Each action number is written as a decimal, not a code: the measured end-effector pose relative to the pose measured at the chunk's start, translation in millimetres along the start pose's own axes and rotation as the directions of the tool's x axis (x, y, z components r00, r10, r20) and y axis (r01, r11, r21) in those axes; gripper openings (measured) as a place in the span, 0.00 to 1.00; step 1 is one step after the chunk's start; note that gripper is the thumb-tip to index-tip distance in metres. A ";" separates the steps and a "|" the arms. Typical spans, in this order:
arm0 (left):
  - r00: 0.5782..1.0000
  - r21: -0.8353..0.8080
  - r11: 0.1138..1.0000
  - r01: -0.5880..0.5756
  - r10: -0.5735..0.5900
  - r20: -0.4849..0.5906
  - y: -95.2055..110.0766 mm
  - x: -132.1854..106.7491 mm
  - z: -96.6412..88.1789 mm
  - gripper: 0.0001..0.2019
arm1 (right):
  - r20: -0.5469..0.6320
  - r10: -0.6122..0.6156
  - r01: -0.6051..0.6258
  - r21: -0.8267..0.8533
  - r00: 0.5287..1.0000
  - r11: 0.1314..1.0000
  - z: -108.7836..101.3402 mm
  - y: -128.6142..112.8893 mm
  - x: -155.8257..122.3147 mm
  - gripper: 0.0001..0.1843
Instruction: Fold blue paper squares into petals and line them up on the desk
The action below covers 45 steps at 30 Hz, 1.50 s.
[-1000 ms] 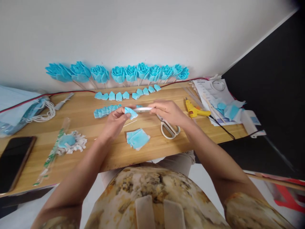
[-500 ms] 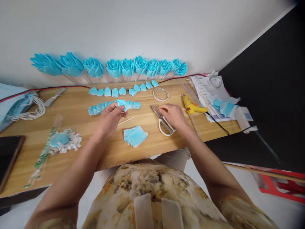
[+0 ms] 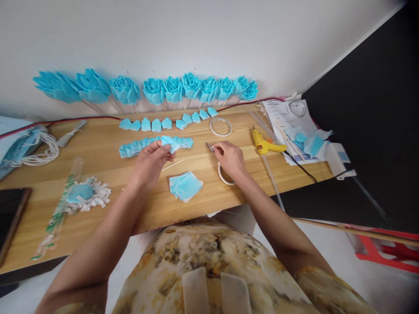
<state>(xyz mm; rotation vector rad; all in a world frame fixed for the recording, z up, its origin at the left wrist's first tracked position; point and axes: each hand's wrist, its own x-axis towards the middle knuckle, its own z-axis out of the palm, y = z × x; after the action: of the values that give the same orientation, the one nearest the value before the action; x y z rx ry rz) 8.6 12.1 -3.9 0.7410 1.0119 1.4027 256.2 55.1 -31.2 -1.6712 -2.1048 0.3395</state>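
- Blue, thin, soft-looking sheet material, folded to a small piece with a pointed corner (image 3: pixel 167 142), is raised in the left hand (image 3: pixel 149 163), in front of a long overlapping row of pleated blue pieces (image 3: pixel 137 147) on the light wood-grain surface (image 3: pixel 157 213).
- Left fingers pinch it narrowly, thumb on the near face. Firm but light pressure probably serves best here: enough to hold the folds shut, not enough to crush the point.
- Right hand (image 3: pixel 232 160) is curled, fingers close together, over metal scissors with white loop handles (image 3: pixel 221 175). The palm hides most of the tool, so whether the fingers grip it or something small beside the blade, I cannot tell.
- With the blade tips pointing away from the body, a grip from the handle end seems the safer one, fingertips clear of the edges.
- A flat white ring of tape (image 3: pixel 220 134) lies just beyond the right hand, apart from it.
- Loose flat blue squares (image 3: pixel 186 186), stacked and fanned, lie nearer the body, between the forearms; raised wrists would best avoid brushing them out of order.
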 end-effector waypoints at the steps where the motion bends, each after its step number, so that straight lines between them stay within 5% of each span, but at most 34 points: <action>1: 1.000 0.004 1.000 0.002 -0.002 -0.002 0.0 0.2 -0.1 0.15 | -0.007 0.012 -0.012 0.018 1.000 1.000 1.0 0.8 0.2 0.11; 16: 0.997 0.126 0.989 0.077 -0.077 -0.009 4.0 -7.0 6.9 0.12 | -0.112 0.090 -0.074 0.139 0.990 0.988 10.2 16.3 3.0 0.10; 20: 0.998 0.177 0.982 0.062 -0.063 -0.004 3.8 -7.7 7.9 0.12 | -0.213 0.005 0.044 0.224 0.977 0.974 7.7 6.0 -3.0 0.09; 23: 0.999 0.209 0.978 0.031 -0.034 0.008 1.3 -7.3 6.4 0.12 | -0.345 -0.237 0.318 0.199 0.908 0.927 0.1 -20.2 -11.6 0.07; 26: 1.000 0.241 0.971 0.000 -0.001 0.005 -1.0 -7.0 5.1 0.12 | -0.477 -0.423 0.526 0.101 0.771 0.845 -7.8 -49.6 -16.3 0.07; 31: 1.000 0.293 0.956 -0.030 0.029 0.007 0.2 -8.1 7.2 0.10 | -0.551 -0.548 0.640 -0.032 0.630 0.768 -7.2 -76.1 -14.2 0.11; 35: 0.998 0.326 0.944 -0.056 0.059 0.001 2.2 -9.8 8.7 0.11 | -0.574 -0.575 0.654 -0.088 0.583 0.751 -0.9 -83.0 -12.4 0.11; 45: 0.997 0.346 0.936 -0.071 0.079 -0.011 1.2 -11.0 11.1 0.11 | -0.554 -0.610 0.640 -0.171 0.566 0.749 8.3 -84.8 -7.4 0.10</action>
<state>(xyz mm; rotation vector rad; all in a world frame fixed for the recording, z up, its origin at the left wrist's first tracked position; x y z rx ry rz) 19.2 3.0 3.2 1.0312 1.2798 1.3151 180.6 28.0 -2.1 -0.7238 -1.9925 -0.3217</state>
